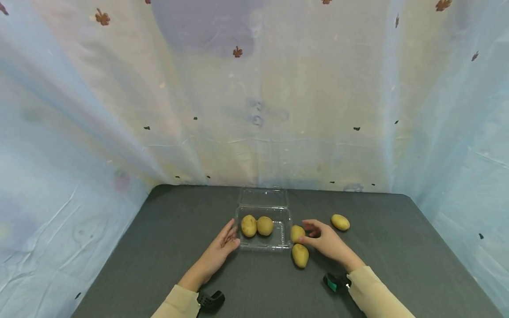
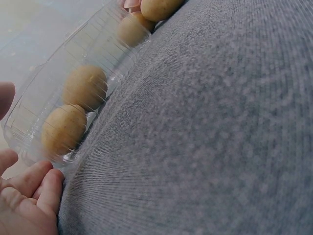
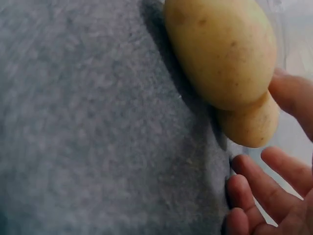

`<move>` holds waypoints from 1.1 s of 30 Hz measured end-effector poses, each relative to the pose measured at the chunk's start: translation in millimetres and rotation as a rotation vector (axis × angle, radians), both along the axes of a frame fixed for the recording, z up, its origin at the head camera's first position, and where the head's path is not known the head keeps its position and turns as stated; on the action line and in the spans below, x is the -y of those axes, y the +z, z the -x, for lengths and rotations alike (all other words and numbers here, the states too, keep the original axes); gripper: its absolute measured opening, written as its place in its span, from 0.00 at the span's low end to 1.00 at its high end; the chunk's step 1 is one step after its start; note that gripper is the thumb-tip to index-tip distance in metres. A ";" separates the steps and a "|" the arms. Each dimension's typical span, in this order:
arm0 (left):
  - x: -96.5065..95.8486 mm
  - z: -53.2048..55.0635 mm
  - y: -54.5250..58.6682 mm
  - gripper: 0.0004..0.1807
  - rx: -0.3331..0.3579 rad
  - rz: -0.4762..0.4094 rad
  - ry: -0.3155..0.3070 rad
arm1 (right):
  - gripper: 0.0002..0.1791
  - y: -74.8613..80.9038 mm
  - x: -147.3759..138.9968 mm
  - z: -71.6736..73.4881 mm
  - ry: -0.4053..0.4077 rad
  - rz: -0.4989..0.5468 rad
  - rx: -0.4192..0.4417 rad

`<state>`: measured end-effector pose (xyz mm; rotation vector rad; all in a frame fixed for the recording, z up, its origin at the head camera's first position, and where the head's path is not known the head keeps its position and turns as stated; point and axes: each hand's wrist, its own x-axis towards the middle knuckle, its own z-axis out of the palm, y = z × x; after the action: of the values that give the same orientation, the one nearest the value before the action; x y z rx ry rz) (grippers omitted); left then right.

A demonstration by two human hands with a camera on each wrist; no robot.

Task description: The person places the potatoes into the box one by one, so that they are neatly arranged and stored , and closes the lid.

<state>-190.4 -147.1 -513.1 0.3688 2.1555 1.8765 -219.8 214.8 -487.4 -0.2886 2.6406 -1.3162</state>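
Note:
A clear plastic clamshell box (image 1: 284, 240) lies with its lid (image 1: 264, 197) folded back. Inside are two potatoes, a left one (image 1: 248, 226) and a right one (image 1: 264, 225). My left hand (image 1: 218, 249) rests at the box's left side, fingers loosely extended, fingertips right at its wall in the left wrist view. Just outside the right wall sits another potato (image 1: 297, 233); my right hand (image 1: 328, 242) reaches around it, thumb in front and fingers spread, with a small gap under the fingertips in the right wrist view. A nearer potato (image 3: 222, 49) lies beside that one.
One more potato (image 1: 340, 222) lies farther right, beyond my right hand. The dark grey table (image 1: 167, 247) is bounded by a patterned curtain (image 1: 258, 145) behind and at both sides. Dark straps (image 1: 211, 300) hang at both wrists.

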 end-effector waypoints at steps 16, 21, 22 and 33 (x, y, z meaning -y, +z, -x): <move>-1.1 0.3 1.6 0.38 0.004 0.008 0.000 | 0.36 -9.8 -4.4 3.8 0.078 0.192 0.107; -0.6 0.2 1.2 0.37 0.008 -0.001 0.007 | 0.34 -11.8 0.5 4.7 0.061 0.184 0.096; -0.4 0.3 1.0 0.37 0.009 -0.003 0.010 | 0.34 -12.1 1.7 4.7 0.059 0.179 0.092; -0.3 0.6 -0.3 0.37 0.011 0.012 0.013 | 0.30 -12.5 9.3 0.9 0.021 0.133 0.056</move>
<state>-191.0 -146.9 -513.4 0.3423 2.1661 1.8678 -220.7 205.5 -499.9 -0.2921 2.5025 -1.4740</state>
